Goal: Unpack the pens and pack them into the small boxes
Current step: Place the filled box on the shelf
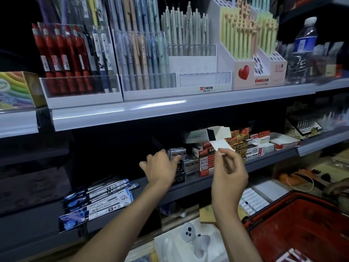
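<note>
On the lower shelf (pixel 264 161), near its middle, sits a stack of small grey boxes (pixel 189 163). The left hand (pixel 160 167) reaches to the top of this stack. Its fingers are spread and its thumb lies on the front of the top box. I cannot tell if its grip has hold of that box.

Just above the shelf, the right hand (pixel 229 173) has its grip tight on a flap (pixel 221 145), pinched between thumb and finger. The flap belongs to a white box (pixel 200 136), which hangs in the air over the shelf. Its end is open and dark inside.

At the left end of the shelf lie flat blue packs (pixel 98 197). Red boxes (pixel 206 167) stand on the shelf beside the grey ones. Below the shelf, to the right, is a red basket (pixel 302 224). Above it, stands hold many pens (pixel 139 53).
</note>
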`<move>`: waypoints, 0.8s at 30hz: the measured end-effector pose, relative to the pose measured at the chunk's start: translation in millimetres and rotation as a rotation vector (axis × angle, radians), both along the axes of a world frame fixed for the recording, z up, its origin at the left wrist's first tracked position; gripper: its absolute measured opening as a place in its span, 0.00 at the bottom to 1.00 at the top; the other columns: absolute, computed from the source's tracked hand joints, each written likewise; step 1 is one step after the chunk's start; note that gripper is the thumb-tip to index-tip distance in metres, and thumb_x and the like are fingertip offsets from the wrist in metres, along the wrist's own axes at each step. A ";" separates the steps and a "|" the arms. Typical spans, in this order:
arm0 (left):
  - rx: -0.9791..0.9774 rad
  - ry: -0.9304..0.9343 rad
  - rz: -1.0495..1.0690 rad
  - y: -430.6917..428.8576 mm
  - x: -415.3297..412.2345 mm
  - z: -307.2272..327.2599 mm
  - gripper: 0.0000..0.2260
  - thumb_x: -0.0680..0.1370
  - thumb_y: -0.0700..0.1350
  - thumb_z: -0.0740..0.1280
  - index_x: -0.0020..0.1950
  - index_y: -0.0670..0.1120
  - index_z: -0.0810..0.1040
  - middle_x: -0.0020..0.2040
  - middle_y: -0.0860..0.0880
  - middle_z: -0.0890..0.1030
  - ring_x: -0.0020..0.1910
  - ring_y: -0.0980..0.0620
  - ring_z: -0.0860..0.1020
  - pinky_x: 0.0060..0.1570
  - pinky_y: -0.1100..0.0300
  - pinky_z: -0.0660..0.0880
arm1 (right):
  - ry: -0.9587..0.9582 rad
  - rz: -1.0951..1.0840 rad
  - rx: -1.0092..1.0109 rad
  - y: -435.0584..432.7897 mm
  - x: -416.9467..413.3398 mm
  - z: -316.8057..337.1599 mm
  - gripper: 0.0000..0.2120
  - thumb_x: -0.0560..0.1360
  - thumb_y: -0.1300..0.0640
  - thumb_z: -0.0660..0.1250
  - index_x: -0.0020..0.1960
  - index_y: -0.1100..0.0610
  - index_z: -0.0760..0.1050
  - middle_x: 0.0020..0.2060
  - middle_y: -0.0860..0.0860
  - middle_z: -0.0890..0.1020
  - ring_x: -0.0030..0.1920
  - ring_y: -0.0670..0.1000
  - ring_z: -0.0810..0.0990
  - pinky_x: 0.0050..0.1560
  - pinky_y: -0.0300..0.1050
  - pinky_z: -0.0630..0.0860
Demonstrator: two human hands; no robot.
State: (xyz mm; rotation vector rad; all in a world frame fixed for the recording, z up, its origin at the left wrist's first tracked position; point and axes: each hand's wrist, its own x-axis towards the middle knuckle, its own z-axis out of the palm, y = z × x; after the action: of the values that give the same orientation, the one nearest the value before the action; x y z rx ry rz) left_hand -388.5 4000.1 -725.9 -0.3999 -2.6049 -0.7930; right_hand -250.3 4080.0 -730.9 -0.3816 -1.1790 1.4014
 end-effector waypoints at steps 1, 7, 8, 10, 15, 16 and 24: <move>0.010 -0.001 -0.014 1.1 -0.1 0.2 0.19 0.79 0.66 0.65 0.51 0.50 0.79 0.44 0.50 0.80 0.59 0.44 0.75 0.53 0.48 0.62 | 0.000 -0.002 0.000 0.6 0.0 0.5 0.05 0.81 0.61 0.70 0.53 0.53 0.82 0.49 0.46 0.86 0.54 0.41 0.84 0.56 0.34 0.79; 0.135 -0.011 -0.026 3.6 -2.9 -0.8 0.24 0.79 0.66 0.65 0.59 0.47 0.81 0.46 0.48 0.84 0.59 0.43 0.77 0.56 0.47 0.63 | 0.052 -0.002 0.014 -6.5 1.7 8.9 0.04 0.81 0.61 0.70 0.53 0.54 0.82 0.49 0.47 0.86 0.54 0.41 0.84 0.56 0.35 0.79; 0.167 -0.010 -0.026 4.2 -1.7 -0.3 0.25 0.79 0.66 0.65 0.61 0.46 0.81 0.47 0.47 0.84 0.60 0.43 0.77 0.55 0.47 0.62 | 0.065 0.002 0.027 -8.7 2.1 11.9 0.04 0.80 0.62 0.70 0.54 0.55 0.82 0.49 0.47 0.86 0.54 0.41 0.84 0.56 0.34 0.78; 0.193 -0.013 -0.037 6.0 2.0 1.7 0.26 0.79 0.65 0.65 0.65 0.46 0.79 0.52 0.46 0.85 0.63 0.43 0.76 0.55 0.49 0.61 | 0.086 0.009 0.066 -13.1 3.4 17.9 0.04 0.80 0.62 0.70 0.54 0.57 0.82 0.50 0.48 0.86 0.54 0.43 0.85 0.56 0.35 0.78; 0.167 -0.049 -0.094 18.6 7.1 0.9 0.21 0.76 0.65 0.69 0.60 0.51 0.82 0.49 0.50 0.85 0.61 0.46 0.76 0.53 0.50 0.61 | 0.131 0.015 0.078 -14.5 11.5 27.1 0.05 0.80 0.64 0.70 0.54 0.58 0.81 0.49 0.49 0.86 0.54 0.45 0.85 0.56 0.38 0.80; 0.147 -0.049 -0.091 21.1 8.1 0.6 0.20 0.75 0.66 0.70 0.58 0.52 0.82 0.48 0.50 0.85 0.60 0.46 0.77 0.51 0.50 0.60 | 0.139 0.011 0.063 -13.7 13.5 28.1 0.04 0.80 0.63 0.71 0.54 0.58 0.82 0.49 0.49 0.87 0.55 0.46 0.85 0.57 0.40 0.80; 0.077 0.002 -0.025 31.7 8.4 1.4 0.18 0.72 0.68 0.71 0.43 0.54 0.78 0.40 0.53 0.81 0.53 0.47 0.76 0.47 0.50 0.57 | 0.214 -0.021 -0.028 -8.4 27.8 35.1 0.04 0.79 0.63 0.71 0.53 0.58 0.82 0.49 0.54 0.87 0.55 0.49 0.86 0.57 0.40 0.81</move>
State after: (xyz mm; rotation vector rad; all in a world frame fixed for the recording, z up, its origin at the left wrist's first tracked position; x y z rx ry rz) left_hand -380.1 4031.8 -724.5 -0.4117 -2.5623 -0.8981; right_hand -222.5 4071.6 -695.8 -0.2552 -0.9791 1.4045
